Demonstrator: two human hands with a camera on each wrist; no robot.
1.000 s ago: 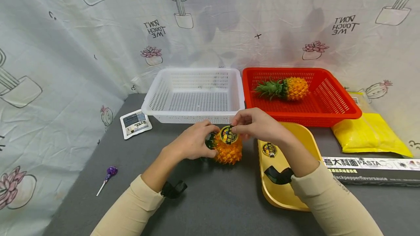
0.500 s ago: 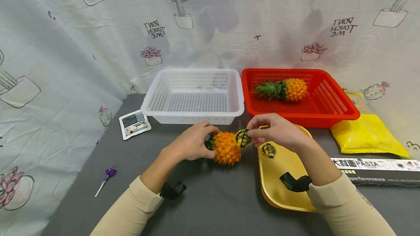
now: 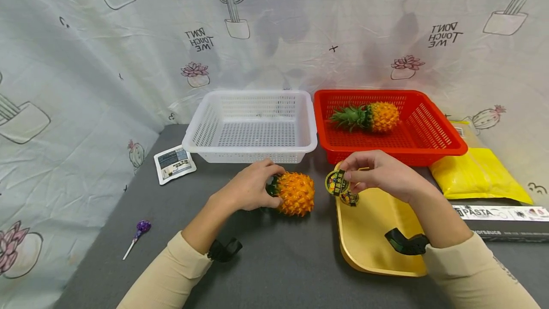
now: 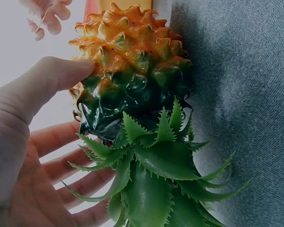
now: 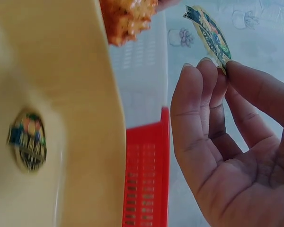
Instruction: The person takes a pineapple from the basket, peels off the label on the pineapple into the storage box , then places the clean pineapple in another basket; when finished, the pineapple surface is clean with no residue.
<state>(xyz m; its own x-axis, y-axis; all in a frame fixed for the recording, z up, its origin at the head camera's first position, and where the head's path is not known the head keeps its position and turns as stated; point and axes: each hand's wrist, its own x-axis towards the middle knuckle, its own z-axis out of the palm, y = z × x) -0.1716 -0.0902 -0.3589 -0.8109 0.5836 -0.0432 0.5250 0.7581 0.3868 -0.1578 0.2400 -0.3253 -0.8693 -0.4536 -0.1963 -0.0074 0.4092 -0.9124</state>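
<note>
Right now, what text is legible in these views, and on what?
"DON'T TOUCH ME", mirrored: printed white cactus backdrop cloth, again at right.
"PASTA": long black-and-white carton; its other print is cut off.
Round black-and-yellow sticker pinched in the right hand: unreadable.
Second round sticker on the yellow tray: blurred.
Small white sachet: too small.

Glossy spiky plastic pineapple [image 3: 296, 193] on matt grey felt-like tabletop [image 3: 279, 261]
</note>
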